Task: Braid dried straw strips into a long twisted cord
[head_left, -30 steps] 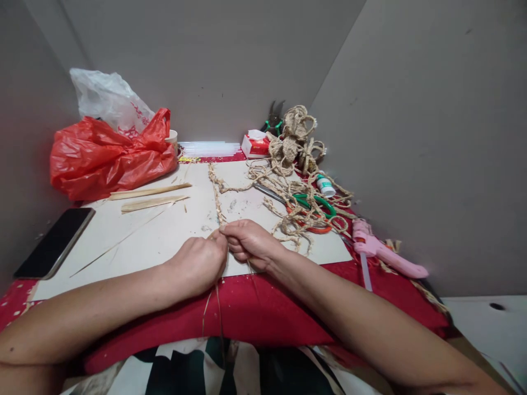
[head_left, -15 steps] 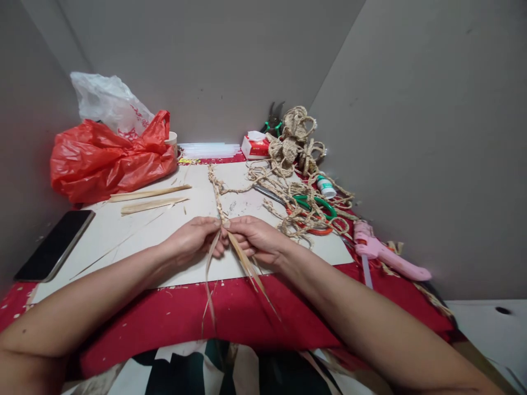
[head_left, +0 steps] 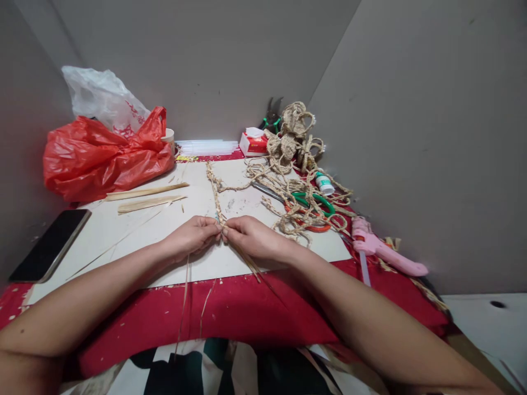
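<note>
A braided straw cord (head_left: pixel 216 195) runs down the middle of the white board (head_left: pixel 164 263), its lower end pinched between my two hands. My left hand (head_left: pixel 198 235) is closed on the straw, with a thin strand hanging below it past the board's front edge. From the other side, my right hand (head_left: pixel 247 235) grips the braid end, fingertips almost touching those of the left. Loose straw strands (head_left: pixel 249 263) slant down from beneath the right hand. The fingers hide the exact place where the strands cross.
Tangled cords (head_left: pixel 284 170) lie at the right over scissors (head_left: pixel 317 203), beside a white bottle (head_left: pixel 324 184) and a pink glue gun (head_left: pixel 382 252). At the left are a red bag (head_left: pixel 102 159), a phone (head_left: pixel 51 244) and flat straw strips (head_left: pixel 150 204).
The strand under my left hand has swung left, and the strands by my right hand are now mostly hidden beneath it. Both hands have turned slightly over the braid end.
</note>
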Motion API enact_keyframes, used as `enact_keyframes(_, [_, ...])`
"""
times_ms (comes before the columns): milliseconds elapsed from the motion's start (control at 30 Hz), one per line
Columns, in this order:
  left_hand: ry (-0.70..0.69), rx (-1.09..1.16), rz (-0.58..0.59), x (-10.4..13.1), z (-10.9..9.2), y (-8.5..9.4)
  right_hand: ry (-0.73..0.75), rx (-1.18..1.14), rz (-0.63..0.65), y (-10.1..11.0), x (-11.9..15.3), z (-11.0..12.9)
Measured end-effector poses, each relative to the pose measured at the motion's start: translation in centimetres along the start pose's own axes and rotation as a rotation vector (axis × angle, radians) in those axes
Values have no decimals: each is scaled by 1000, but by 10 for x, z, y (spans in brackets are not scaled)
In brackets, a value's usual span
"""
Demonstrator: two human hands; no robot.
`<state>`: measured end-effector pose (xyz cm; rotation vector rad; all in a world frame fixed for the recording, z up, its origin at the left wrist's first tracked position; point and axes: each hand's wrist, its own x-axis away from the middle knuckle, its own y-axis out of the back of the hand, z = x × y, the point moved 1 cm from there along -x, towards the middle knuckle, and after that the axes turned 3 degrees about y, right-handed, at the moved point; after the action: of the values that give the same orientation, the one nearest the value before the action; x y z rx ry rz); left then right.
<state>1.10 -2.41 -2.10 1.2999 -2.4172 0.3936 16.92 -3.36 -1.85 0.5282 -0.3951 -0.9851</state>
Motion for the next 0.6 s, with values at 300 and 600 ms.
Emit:
enact_keyframes(300, [-40,-79,-112,-1,2,-1,47,259,-15,8,8,5])
enact_keyframes(600, [-177,-88,-104,-1,8,-3,16,65,-8,-8,11,14])
